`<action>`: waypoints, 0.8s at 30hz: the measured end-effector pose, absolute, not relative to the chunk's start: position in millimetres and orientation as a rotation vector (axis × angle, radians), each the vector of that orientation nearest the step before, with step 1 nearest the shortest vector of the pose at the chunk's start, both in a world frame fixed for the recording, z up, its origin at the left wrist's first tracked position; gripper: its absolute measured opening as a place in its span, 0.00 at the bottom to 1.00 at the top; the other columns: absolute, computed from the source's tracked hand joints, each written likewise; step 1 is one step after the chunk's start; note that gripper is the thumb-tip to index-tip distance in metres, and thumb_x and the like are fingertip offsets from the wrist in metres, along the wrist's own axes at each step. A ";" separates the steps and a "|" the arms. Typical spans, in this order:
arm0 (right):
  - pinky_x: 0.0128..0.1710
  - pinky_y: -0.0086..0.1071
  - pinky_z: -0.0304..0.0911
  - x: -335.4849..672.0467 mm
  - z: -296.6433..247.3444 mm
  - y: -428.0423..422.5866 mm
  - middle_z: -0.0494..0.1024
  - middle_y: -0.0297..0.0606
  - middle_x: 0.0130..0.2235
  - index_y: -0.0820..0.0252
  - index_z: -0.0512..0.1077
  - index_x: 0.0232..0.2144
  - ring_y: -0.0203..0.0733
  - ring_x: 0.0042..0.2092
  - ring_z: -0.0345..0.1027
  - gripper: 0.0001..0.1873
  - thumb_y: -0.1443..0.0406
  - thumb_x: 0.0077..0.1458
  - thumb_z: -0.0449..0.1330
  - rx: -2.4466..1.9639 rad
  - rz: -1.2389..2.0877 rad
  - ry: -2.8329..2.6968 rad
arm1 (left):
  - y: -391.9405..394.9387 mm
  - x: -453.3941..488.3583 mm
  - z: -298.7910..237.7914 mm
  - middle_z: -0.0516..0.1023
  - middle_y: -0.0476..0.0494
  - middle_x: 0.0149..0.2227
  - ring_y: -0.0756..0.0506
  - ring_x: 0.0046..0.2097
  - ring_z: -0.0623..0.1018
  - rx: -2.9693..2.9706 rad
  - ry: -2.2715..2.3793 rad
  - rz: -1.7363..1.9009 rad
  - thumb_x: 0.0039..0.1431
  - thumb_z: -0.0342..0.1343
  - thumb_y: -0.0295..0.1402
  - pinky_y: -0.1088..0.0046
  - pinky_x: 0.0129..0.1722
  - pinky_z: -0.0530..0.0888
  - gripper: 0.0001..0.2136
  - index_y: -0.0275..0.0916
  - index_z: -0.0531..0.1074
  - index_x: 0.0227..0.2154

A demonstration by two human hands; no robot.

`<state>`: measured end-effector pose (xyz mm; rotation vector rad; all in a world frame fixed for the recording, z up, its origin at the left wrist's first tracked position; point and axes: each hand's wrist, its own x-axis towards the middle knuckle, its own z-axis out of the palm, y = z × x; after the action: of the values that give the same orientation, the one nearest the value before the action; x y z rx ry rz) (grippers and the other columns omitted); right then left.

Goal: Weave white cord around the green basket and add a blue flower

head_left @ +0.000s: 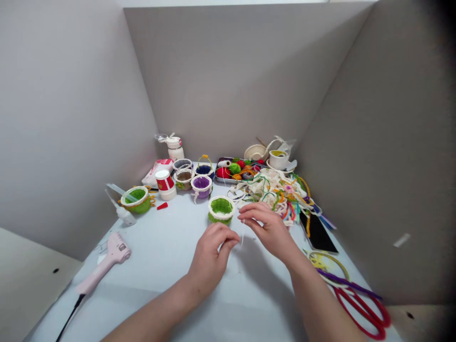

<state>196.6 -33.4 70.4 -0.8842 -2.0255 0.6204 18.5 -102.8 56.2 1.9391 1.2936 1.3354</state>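
A short white thread point(243, 232) runs between my two hands above the table. The fingertips of my left hand point(212, 251) are pinched together at its lower end. My right hand point(269, 230), a little higher and to the right, pinches the upper end between thumb and fingers. Just beyond them stands a small green basket point(221, 216) with a white rim, apart from the hands as far as I can see. What exactly lies inside the left pinch is too small to make out.
Small baskets, including a purple one point(201, 188), stand at the back beside a tray of yarn balls point(228, 180). Tangled yarn point(274, 187), a phone point(318, 232) and red-handled scissors point(366, 311) lie right. A pink glue gun point(107, 261) and another green basket point(140, 205) are left.
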 end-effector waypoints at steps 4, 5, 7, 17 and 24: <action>0.51 0.42 0.61 197.8 67.4 -32.3 0.76 0.39 0.45 0.52 0.77 0.37 0.45 0.50 0.67 0.08 0.66 0.59 0.58 -0.927 0.633 -2.050 | -102.6 20.2 56.3 0.75 0.46 0.33 0.47 0.39 0.74 1.938 1.292 1.333 0.62 0.54 0.26 0.72 0.40 0.70 0.06 0.40 0.74 0.32; 0.52 0.42 0.60 198.8 67.9 -32.5 0.75 0.39 0.47 0.52 0.76 0.40 0.45 0.51 0.66 0.09 0.67 0.59 0.58 -0.955 0.626 -2.049 | -102.8 20.2 56.9 0.75 0.46 0.33 0.47 0.39 0.74 1.947 1.298 1.331 0.62 0.54 0.26 0.71 0.40 0.70 0.06 0.40 0.74 0.32; 0.52 0.42 0.60 201.6 71.2 -34.6 0.72 0.41 0.52 0.52 0.74 0.45 0.46 0.54 0.64 0.13 0.68 0.59 0.56 -1.024 0.605 -2.012 | -102.6 19.7 59.3 0.75 0.46 0.33 0.47 0.39 0.74 1.981 1.319 1.333 0.62 0.54 0.27 0.70 0.40 0.70 0.05 0.40 0.74 0.33; 0.35 0.31 0.60 198.5 101.2 -63.8 0.76 0.34 0.32 0.57 0.74 0.30 0.38 0.35 0.66 0.08 0.60 0.58 0.59 -1.116 0.912 -1.959 | -83.3 25.5 85.4 0.75 0.44 0.34 0.45 0.39 0.72 2.227 1.381 1.452 0.64 0.52 0.27 0.66 0.40 0.69 0.05 0.40 0.73 0.35; 0.35 0.30 0.59 205.0 128.8 -76.6 0.71 0.33 0.28 0.58 0.67 0.24 0.36 0.32 0.64 0.12 0.66 0.60 0.56 -0.910 0.966 -2.164 | -64.9 21.0 102.4 0.75 0.45 0.35 0.45 0.39 0.73 2.261 1.473 1.565 0.63 0.51 0.27 0.67 0.42 0.69 0.06 0.40 0.72 0.35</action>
<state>205.0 -76.6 128.8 -0.9100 -2.1636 0.9658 21.0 -64.9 102.4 2.2609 1.4729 1.5651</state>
